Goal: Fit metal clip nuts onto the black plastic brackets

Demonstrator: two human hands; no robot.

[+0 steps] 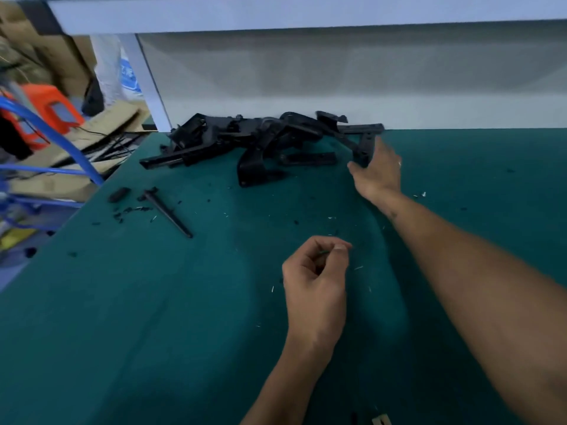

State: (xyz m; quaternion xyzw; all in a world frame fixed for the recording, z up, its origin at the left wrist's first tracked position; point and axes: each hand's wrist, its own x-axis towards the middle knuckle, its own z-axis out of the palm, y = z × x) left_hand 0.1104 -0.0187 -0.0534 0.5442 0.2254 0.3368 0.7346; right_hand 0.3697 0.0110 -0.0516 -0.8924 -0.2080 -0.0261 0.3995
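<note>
- On the far left, off the table, we see an orange plastic stool (53, 110) and some blue tubes (58, 139) – all blurry.
- On the left part of our green table mat (153, 302) lies a thin black stick-shaped part (168, 213). Just beside it is a small black oval piece (119, 194), with tiny black crumbs around them.
- At the back of the mat, against the white wall (337, 81), sits a pile of black plastic brackets (245, 142). They lie on top of each other, all mixed up.
- Near the middle is our left hand (316, 280), above the mat. Its fingers are curled in, and the thumb and first finger pinch something small and thin (324, 252). It is too tiny and blurry for us to say if it is a metal clip nut.
- To the right, our right hand (379, 173) reaches far out to the right end of the pile. Its thumb and fingers are around one long black bracket (366, 145) that points toward the wall – but we cannot tell if the hand grips it tight or only touches it.
- Little pale bits (358, 267) are scattered over the mat near both hands.
- At the bottom edge, there is a small tan thing (380, 420), partly cut off.
</note>
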